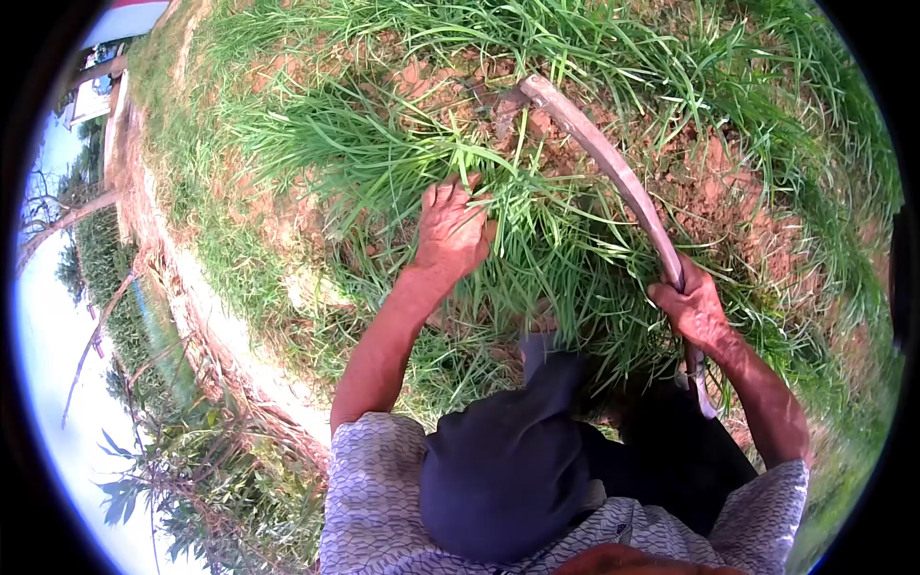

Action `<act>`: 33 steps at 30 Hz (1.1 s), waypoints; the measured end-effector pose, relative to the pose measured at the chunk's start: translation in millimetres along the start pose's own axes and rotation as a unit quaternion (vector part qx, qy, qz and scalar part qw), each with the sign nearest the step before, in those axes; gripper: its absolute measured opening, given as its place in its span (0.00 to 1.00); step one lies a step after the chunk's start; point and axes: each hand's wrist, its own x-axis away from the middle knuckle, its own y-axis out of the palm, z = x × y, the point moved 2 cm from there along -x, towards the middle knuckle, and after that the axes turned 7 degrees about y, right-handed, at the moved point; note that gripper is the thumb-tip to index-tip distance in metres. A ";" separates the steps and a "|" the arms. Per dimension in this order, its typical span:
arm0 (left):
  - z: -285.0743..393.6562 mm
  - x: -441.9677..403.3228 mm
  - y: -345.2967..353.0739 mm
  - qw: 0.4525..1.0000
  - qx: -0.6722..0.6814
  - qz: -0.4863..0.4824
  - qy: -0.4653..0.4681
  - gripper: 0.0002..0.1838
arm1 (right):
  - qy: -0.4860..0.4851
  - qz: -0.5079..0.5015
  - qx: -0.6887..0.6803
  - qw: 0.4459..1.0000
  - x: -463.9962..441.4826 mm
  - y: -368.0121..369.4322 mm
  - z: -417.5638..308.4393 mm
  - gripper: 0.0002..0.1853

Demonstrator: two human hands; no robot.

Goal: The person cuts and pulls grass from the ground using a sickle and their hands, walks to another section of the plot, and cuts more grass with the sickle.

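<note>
My left hand (452, 230) is closed around a bunch of long green grass blades (383, 144), which fan out to the left and below the fingers. My right hand (692, 302) is wrapped around the lower part of a hoe's curved wooden handle (613, 163). The handle arcs up and left to the hoe's soil-coloured head (508, 110), which lies against the reddish soil and is hard to make out. More cut or loose-looking grass (565, 278) hangs between my two hands, in front of my knees.
Grass tufts (767, 115) and bare reddish soil (738, 211) surround me. Along the left runs a pale strip of dry ground (211, 316), with leafy plants (240, 489), thin branches and a building beyond. My dark-clothed knee (508, 460) is close below my left hand.
</note>
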 end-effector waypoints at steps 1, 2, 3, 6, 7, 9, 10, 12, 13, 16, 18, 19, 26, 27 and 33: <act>1.2 5.7 4.1 1.000 0.001 -0.003 0.000 0.20 | 0.016 -0.006 -0.004 1.000 -0.7 -0.1 2.9 0.16; 3.0 9.2 4.6 1.000 -0.021 0.005 0.013 0.20 | 0.030 -0.012 -0.009 0.999 -1.5 -0.3 5.7 0.16; 4.7 12.0 4.9 0.999 -0.044 0.013 0.026 0.20 | 0.032 -0.013 -0.010 0.999 -2.6 0.1 9.2 0.16; 6.7 14.6 -8.9 0.998 -0.036 -0.011 0.043 0.22 | 0.016 -0.014 -0.016 1.000 -5.3 1.4 15.7 0.16; 7.4 12.9 -14.4 0.998 -0.013 -0.051 0.039 0.23 | 0.020 -0.019 -0.026 0.999 -5.7 1.8 15.4 0.16; 7.8 11.3 -18.9 0.996 -0.014 -0.085 0.022 0.27 | 0.023 -0.024 -0.038 0.999 -5.7 2.2 13.3 0.15; 4.6 15.7 -15.1 0.998 -0.016 -0.055 0.023 0.30 | 0.036 -0.036 -0.055 0.997 -4.9 2.1 11.4 0.15; 10.3 16.6 -25.9 0.996 0.012 -0.084 -0.025 0.36 | 0.048 -0.048 -0.073 0.995 -3.9 2.4 9.1 0.15; 14.1 14.9 -29.8 0.996 0.011 -0.086 -0.025 0.36 | 0.046 -0.050 -0.080 0.994 -3.4 2.9 8.6 0.14; 15.0 15.0 -29.9 0.993 -0.050 -0.098 -0.036 0.34 | 0.051 -0.053 -0.089 0.993 -3.3 7.5 8.5 0.12; -3.3 14.4 -24.0 0.991 -0.073 -0.107 -0.017 0.33 | 0.057 -0.054 -0.090 0.993 -4.2 9.2 5.4 0.11; -14.7 13.0 -23.0 0.989 -0.096 -0.116 0.001 0.33 | 0.058 -0.066 -0.103 0.991 -5.4 10.1 1.1 0.11; -74.3 -45.9 -104.8 0.985 -0.154 -0.023 -0.081 0.13 | 0.076 -0.103 -0.227 0.965 -3.8 2.0 -27.5 0.11; -74.8 -51.1 -121.1 0.980 -0.163 -0.009 -0.113 0.12 | 0.059 -0.080 -0.195 0.976 -1.7 -5.3 -25.4 0.11; -97.6 -81.5 -168.0 0.938 -0.168 0.235 -0.192 0.12 | 0.060 0.052 -0.025 0.997 42.4 -84.6 26.5 0.11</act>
